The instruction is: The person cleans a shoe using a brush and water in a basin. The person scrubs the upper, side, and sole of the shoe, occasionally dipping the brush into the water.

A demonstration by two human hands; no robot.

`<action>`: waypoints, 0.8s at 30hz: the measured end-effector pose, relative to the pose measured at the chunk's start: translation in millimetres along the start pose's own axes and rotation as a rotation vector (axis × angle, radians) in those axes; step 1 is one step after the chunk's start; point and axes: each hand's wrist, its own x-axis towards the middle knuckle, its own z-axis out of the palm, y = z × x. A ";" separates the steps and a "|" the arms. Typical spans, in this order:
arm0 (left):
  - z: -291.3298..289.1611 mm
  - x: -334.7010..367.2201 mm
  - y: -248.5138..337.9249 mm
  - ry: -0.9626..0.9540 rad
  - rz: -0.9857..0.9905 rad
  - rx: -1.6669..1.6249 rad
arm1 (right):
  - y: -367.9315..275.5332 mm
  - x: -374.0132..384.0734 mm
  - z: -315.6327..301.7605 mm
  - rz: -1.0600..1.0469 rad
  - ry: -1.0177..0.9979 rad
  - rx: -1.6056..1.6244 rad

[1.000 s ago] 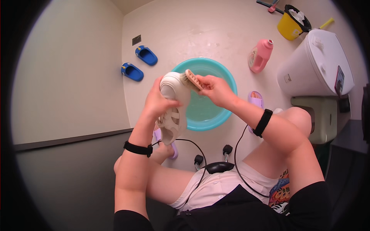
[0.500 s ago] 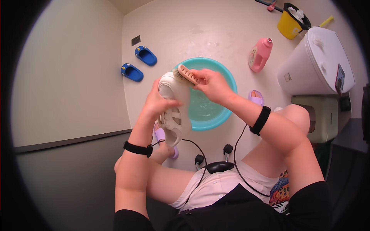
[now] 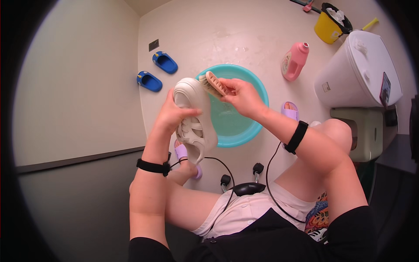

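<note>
On the floor I see a basin; over its left rim my left hand grips the shoe, its far end just beside the brush my right hand clasps.

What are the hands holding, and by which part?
Left hand: the white shoe, around its midsection. Right hand: the pink-backed brush, by the end farther from the shoe.

The basin is sitting on the floor, holding water; the shoe is hanging over its left edge, the brush over its far-left part; two clogs are lying left of it; a bottle is standing right of it; a bin is standing well beyond it, farther right.
</note>
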 end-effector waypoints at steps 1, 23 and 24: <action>0.5 -1.1 -2.3 -0.025 0.011 0.018 | -7.2 1.9 0.9 -0.027 0.020 0.060; 15.1 -3.7 -2.3 -0.036 0.000 0.034 | -26.2 -6.8 -8.0 -0.046 0.013 -0.065; 14.1 -3.3 -2.2 -0.034 0.000 0.035 | -23.0 -11.0 -8.1 -0.010 -0.016 -0.045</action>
